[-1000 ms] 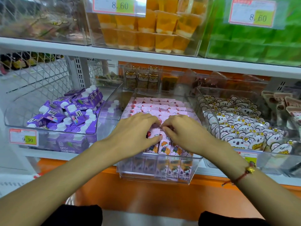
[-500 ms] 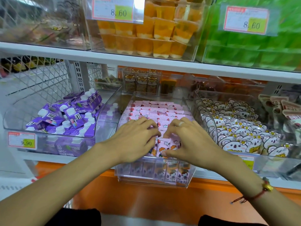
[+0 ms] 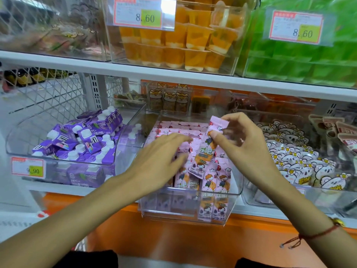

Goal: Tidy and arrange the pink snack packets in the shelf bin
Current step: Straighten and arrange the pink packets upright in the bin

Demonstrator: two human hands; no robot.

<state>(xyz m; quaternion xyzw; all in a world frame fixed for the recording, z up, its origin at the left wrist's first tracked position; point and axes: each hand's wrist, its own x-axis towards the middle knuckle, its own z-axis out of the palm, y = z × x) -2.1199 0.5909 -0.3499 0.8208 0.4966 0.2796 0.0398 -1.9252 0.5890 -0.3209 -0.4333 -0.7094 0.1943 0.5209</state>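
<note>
Lining white shelves (image 3: 173, 76), clear bins (image 3: 193, 192) hold snacks above an orange base (image 3: 173, 238).

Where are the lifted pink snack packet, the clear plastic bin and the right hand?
lifted pink snack packet (image 3: 205, 149), head view, printed middle
clear plastic bin (image 3: 185, 213), head view, front wall
right hand (image 3: 249, 149), head view, palm

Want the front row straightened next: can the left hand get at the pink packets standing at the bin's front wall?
Probably yes: the left hand already hovers over the open-topped bin, nothing between it and the front-row packets.
</note>
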